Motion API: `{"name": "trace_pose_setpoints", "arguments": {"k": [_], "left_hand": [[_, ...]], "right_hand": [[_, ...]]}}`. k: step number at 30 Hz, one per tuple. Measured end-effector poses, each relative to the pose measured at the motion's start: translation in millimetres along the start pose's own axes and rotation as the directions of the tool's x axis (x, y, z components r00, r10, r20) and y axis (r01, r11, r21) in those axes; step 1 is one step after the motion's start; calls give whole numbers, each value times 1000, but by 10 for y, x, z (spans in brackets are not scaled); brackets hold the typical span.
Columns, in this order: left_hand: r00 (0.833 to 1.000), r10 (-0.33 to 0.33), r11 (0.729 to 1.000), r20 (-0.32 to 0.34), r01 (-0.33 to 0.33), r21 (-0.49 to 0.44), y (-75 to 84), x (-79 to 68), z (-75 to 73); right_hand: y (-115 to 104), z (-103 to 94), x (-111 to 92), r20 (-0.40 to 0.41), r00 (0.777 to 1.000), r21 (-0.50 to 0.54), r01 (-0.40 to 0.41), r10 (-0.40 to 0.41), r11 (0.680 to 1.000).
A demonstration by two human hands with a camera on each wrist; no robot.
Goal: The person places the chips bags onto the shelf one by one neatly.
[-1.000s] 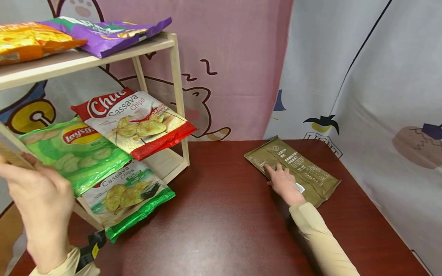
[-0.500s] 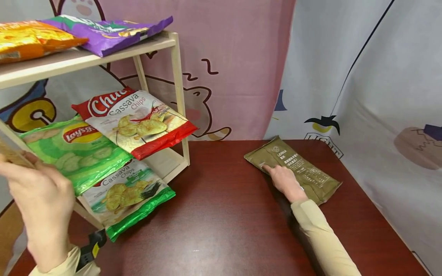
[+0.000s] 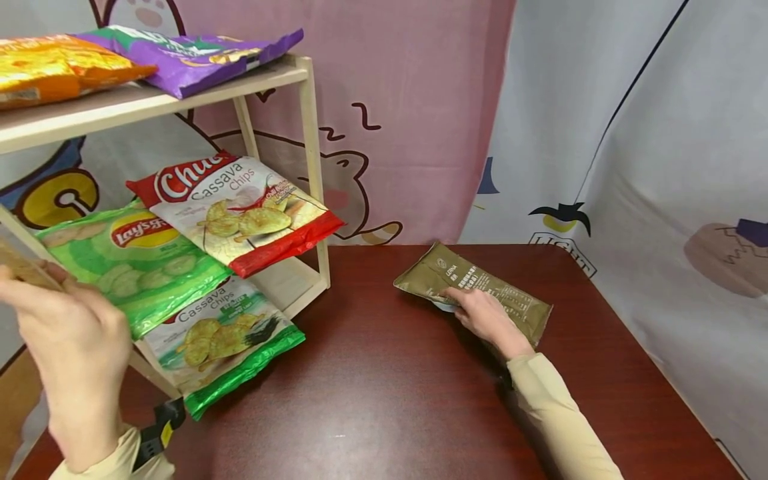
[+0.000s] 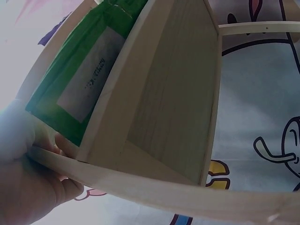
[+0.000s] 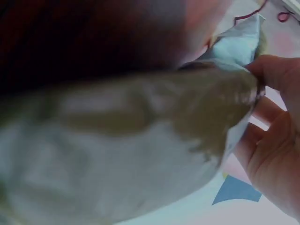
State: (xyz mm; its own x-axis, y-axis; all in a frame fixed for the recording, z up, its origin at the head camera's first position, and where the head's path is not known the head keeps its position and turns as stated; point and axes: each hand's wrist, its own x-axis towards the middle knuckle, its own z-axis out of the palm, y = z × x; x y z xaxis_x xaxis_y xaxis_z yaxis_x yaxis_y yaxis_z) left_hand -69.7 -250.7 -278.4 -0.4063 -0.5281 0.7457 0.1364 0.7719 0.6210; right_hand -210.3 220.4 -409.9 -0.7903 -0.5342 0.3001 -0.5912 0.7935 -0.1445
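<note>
My left hand [image 3: 78, 347] grips a pale wooden bar [image 3: 27, 267] of the shelf rack at the left edge; the left wrist view shows the fingers curled round a wooden rail [image 4: 140, 183]. Beside that hand lies a green Lay's chip bag [image 3: 150, 273]. Out on the dark red table [image 3: 372, 373], my right hand [image 3: 486, 320] pinches the near long edge of an olive snack bag [image 3: 468, 270], thumb and fingers on opposite faces. The bag tilts, and in the right wrist view its pale underside [image 5: 93, 173] shows.
On the rack, a red-and-white cassava chip bag [image 3: 240, 220] overlaps the Lay's bag, and a green-edged cassava chip bag [image 3: 222, 333] juts out below. Orange [image 3: 66, 67] and purple [image 3: 186, 70] bags lie on the top shelf [image 3: 102, 117]. Printed cloth [image 3: 408, 120] hangs behind.
My right hand has taken hold of the olive bag and moved it left, with its near edge now raised. The left hand stays on the rack.
</note>
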Motion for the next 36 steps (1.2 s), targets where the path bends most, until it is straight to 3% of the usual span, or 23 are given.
{"name": "trace_pose_setpoints", "arguments": {"k": [7,11,14,18,22,25,29,33,36], "left_hand": [[1000,12,1000,-4,-12,0,6,0,7],[1000,17,1000,1,-17,-3,7,7,4],[1000,12,1000,5,-12,5,3,7,1],[1000,9,1000,6,-9,9,-2,4,1],[1000,5,1000,3,-5,15,-5,0,6],[1000,12,1000,0,-12,14,-3,3,7],[1000,32,999,-1,-32,9,5,8,5],[1000,31,999,3,-31,12,4,6,1],[1000,24,1000,7,-24,4,-1,1,2]], "right_hand": [[-177,-133,87,-121,989,128,-66,81,990],[-275,-246,142,-222,972,262,-19,80,965],[-357,-316,173,-268,958,395,15,100,918],[-488,-445,195,-264,943,563,-19,202,826],[-478,-484,201,-232,927,702,-51,295,711],[-477,-511,192,-194,925,804,-42,328,593],[-489,-531,169,-136,940,919,1,313,395],[-490,-524,158,-78,955,985,29,286,173],[-455,-485,158,-31,960,998,16,278,58]]}}
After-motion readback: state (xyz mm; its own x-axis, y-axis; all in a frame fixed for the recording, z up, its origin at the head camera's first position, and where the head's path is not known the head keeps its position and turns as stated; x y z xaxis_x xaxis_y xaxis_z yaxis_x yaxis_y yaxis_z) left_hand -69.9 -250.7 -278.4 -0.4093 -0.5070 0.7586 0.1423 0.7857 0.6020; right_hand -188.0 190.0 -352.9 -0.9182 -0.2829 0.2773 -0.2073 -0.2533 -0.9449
